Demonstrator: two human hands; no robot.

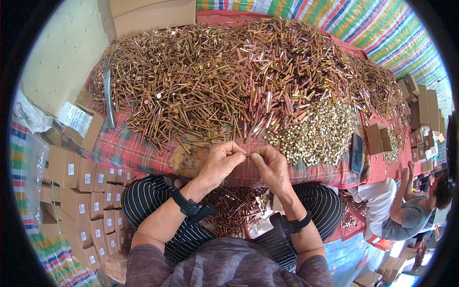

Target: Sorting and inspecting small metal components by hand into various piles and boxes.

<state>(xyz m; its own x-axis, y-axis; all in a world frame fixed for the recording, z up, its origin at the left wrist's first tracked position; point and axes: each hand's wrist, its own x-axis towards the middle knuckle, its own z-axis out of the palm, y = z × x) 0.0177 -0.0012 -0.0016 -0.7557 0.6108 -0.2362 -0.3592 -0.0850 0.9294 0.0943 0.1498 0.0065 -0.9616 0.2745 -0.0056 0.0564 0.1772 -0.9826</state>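
My left hand (221,163) and my right hand (272,168) meet at the near edge of a cloth-covered table (138,152). Thumb and fingers of both are pinched together around one tiny dark part, too small and too covered to name. Just beyond them spreads a wide heap of long brass-coloured bolts (181,86). Coppery-pink metal tubes (279,91) lie heaped beside these, toward the right. A pile of small gold-coloured nuts (320,138) sits close to my right hand. Between my knees are more reddish metal pieces (234,205).
Labelled cardboard boxes (83,186) are stacked at my left. A curved metal strip (109,98) rests on the heap's left side. Right of the nuts lie a dark flat rectangular object (356,153) and an open carton (378,138). Another person (409,215) sits at the far right.
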